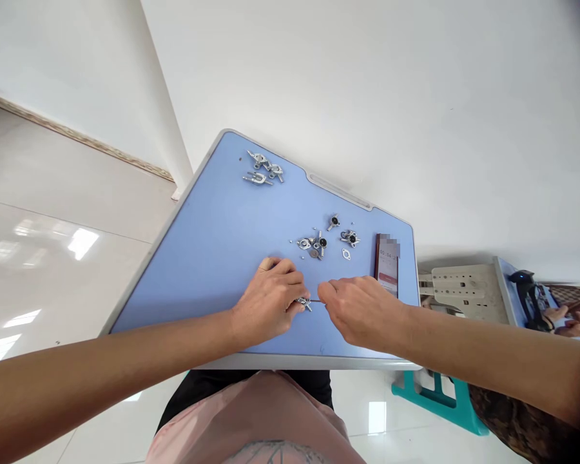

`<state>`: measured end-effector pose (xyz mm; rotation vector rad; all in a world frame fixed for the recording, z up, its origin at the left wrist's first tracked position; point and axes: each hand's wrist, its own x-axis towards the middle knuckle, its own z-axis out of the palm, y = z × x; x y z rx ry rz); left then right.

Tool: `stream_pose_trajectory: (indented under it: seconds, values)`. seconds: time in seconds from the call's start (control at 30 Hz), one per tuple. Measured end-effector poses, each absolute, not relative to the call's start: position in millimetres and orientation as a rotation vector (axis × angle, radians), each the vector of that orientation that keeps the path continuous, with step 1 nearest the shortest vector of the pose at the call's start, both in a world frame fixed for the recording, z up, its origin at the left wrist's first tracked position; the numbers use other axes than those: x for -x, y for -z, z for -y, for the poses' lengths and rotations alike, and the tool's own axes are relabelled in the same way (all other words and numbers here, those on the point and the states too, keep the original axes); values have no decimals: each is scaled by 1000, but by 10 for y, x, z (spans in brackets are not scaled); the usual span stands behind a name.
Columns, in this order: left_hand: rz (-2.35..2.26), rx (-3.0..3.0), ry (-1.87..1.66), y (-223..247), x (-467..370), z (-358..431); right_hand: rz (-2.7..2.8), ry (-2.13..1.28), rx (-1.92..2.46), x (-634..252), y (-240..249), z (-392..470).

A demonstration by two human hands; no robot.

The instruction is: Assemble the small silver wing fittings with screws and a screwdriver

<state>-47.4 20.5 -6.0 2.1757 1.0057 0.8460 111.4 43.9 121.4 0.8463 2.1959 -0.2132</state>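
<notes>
Currently in hand, reckoned on a clock face centred on my work: one small metal part [304, 302], near the table's front edge, pinched in the closed fingers of my left hand [269, 299]; one thin rod-like tool [315, 301], its rear hidden in my closed right hand [362, 308] at 3 o'clock, its tip at the part. On the blue table [198, 258]: at 12, a cluster of metal pieces [314, 243]; at 1, two black-centred fittings [334, 221]; at 2, a phone [386, 265]; at 11, three silver brackets [263, 169].
</notes>
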Motion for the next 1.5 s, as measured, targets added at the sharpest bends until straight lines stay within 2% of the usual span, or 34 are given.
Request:
stream_pose_trajectory:
  seconds: [0.17,0.27,0.37,0.5,0.6,0.67,0.8,0.9,1.0,1.13,1.2,1.3,1.4,1.5]
  values:
    - [-1005,-2181,-847,63,473,-201,-2682,-122,-434,-1388,-1070,-430]
    - [-1008,-2183,-847,63,473,-201,-2673,-166,-439,-1404,-1040,-430]
    - [-1003,-2187,-838,60,475,-201,-2356,-3,-738,-1264,-1082,-437]
    - [-999,-2187,-833,59,479,-197,-1891,377,-1265,-1033,-1203,-501]
    - [-995,-2181,-839,57,480,-196,-1764,559,-1361,-967,-1272,-529]
    - [-992,-2174,-839,55,478,-195,-1868,463,-1209,-979,-1287,-507]
    - [-1000,-2170,-839,56,476,-194,-2205,110,-638,-1042,-1270,-412]
    - [-1008,-2172,-843,65,476,-193,-2291,41,-418,-1046,-1249,-377]
    - [-1002,-2177,-845,69,475,-190,-2144,144,-662,-992,-1221,-423]
    - [-993,-2181,-863,68,474,-187,-1727,607,-1378,-900,-1197,-590]
    - [-992,-2186,-864,66,475,-188,-1577,768,-1507,-880,-1198,-663]
    - [-986,-2189,-865,66,479,-192,-1515,810,-1565,-901,-1201,-677]
    - [-982,-2180,-872,70,482,-194,-1801,588,-1380,-968,-1184,-588]
    - [-987,-2180,-874,75,482,-193,-2121,236,-811,-1041,-1151,-492]
